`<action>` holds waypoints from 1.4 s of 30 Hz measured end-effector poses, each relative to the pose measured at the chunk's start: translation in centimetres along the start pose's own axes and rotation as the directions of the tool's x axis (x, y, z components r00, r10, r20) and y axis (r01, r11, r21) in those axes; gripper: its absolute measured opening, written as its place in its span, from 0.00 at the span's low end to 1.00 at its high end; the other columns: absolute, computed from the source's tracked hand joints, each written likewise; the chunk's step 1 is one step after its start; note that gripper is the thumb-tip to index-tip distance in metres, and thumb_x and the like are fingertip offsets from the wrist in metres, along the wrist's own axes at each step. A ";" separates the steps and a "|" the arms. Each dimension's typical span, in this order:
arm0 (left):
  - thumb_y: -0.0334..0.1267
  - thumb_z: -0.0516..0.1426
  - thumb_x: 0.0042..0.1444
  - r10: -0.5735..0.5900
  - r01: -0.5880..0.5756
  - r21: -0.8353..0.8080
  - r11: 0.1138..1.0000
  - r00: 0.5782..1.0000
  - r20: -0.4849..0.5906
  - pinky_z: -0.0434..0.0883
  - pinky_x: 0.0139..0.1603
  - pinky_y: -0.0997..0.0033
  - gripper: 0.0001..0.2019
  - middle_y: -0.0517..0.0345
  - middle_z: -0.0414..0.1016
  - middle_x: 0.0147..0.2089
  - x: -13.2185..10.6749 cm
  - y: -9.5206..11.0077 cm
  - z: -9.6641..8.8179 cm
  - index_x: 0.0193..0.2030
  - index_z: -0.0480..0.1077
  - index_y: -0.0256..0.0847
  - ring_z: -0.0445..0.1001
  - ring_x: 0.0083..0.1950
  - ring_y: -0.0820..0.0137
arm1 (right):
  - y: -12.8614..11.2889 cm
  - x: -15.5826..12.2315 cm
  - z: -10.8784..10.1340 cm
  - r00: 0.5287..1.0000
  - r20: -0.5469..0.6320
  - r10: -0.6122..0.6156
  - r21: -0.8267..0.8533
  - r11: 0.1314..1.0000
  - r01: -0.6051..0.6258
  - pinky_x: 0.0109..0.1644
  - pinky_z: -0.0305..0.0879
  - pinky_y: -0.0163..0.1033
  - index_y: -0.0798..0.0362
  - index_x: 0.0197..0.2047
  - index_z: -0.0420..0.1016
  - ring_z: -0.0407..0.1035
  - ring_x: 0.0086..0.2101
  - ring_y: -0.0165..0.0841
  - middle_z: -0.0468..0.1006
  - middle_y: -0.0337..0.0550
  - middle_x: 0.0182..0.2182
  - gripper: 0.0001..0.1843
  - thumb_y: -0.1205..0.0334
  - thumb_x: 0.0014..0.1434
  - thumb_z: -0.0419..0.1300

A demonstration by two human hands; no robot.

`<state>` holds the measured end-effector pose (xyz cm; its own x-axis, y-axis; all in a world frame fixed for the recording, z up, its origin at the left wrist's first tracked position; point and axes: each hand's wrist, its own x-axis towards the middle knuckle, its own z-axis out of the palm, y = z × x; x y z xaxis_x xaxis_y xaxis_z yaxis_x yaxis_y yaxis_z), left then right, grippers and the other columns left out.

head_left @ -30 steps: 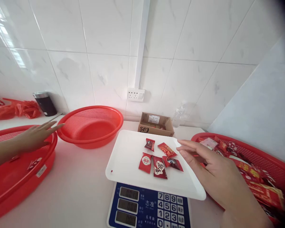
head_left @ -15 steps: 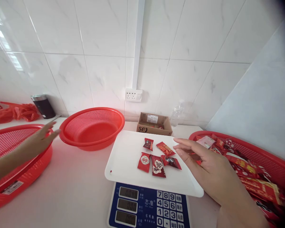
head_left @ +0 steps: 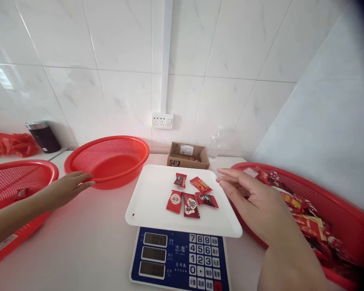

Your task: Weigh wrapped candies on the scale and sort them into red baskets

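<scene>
My left hand reaches out with its fingers extended, holding nothing, in front of the near rim of the middle red basket. Whether it touches the rim I cannot tell. At the right edge of the white scale tray, my right hand hovers with thumb and fingers apart and nothing seen between them. Several small wrapped snacks lie on the tray, among them a dark red packet, a bright red packet and an orange-red one. Below is the scale's blue keypad panel.
On the right, a red basket holds many wrapped snacks. A left red basket has a small packet inside. Behind stand a cardboard box, a clear bottle, a dark tumbler and red plastic bags.
My left hand has moved right and down, from the left basket toward the middle basket's rim. My right hand stays beside the tray. The view has shifted slightly.
</scene>
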<state>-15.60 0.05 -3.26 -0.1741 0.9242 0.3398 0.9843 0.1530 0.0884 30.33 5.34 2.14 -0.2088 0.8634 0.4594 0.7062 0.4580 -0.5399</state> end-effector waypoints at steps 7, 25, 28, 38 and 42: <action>0.55 0.41 0.60 0.252 -0.229 -0.145 0.962 0.954 0.163 0.51 0.65 0.50 0.25 0.55 0.62 0.63 -1.0 11.5 -0.7 0.58 0.63 0.46 0.51 0.68 0.60 | 0.0 0.1 0.5 0.975 0.221 -0.030 -0.131 0.990 0.060 0.44 0.71 0.44 0.45 0.55 0.70 0.74 0.44 0.40 0.78 0.42 0.46 0.21 0.52 0.61 0.50; 0.53 0.57 0.49 0.416 -0.288 -0.363 0.886 0.839 0.350 0.66 0.42 0.59 0.21 0.47 0.69 0.48 0.6 28.3 2.9 0.44 0.65 0.41 0.67 0.50 0.54 | -0.5 -0.3 -0.1 0.963 0.264 -0.060 -0.041 0.996 0.074 0.48 0.67 0.42 0.46 0.57 0.67 0.72 0.47 0.37 0.76 0.42 0.50 0.22 0.52 0.62 0.49; 0.47 0.59 0.49 0.426 -0.267 -0.445 0.855 0.851 0.308 0.65 0.41 0.62 0.15 0.51 0.71 0.45 0.2 28.2 3.1 0.39 0.64 0.42 0.68 0.47 0.57 | -0.4 -0.3 0.0 0.962 0.266 -0.061 -0.042 0.996 0.075 0.47 0.68 0.41 0.45 0.57 0.67 0.72 0.46 0.37 0.76 0.42 0.50 0.22 0.52 0.62 0.49; 0.49 0.54 0.52 0.092 -0.082 -0.209 0.974 0.995 0.039 0.61 0.31 0.68 0.12 0.57 0.69 0.33 4.3 18.2 -2.1 0.30 0.59 0.43 0.68 0.35 0.64 | 1.1 0.7 0.5 0.941 0.337 0.031 -0.123 0.992 0.011 0.43 0.63 0.40 0.45 0.49 0.72 0.71 0.45 0.39 0.76 0.41 0.48 0.16 0.57 0.59 0.53; 0.52 0.50 0.54 -0.095 0.101 -0.065 0.993 0.991 0.090 0.63 0.31 0.64 0.16 0.49 0.71 0.38 6.2 11.8 -2.6 0.39 0.62 0.41 0.71 0.39 0.57 | 2.1 1.4 1.8 0.892 0.447 0.063 -0.174 0.985 0.018 0.37 0.60 0.36 0.46 0.42 0.73 0.71 0.41 0.38 0.79 0.40 0.41 0.12 0.63 0.52 0.58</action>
<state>-5.15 6.71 2.32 -0.2631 0.9333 0.2444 0.9577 0.2222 0.1826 30.30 7.93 0.34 -0.4443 0.8938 0.0606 0.8095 0.4295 -0.4003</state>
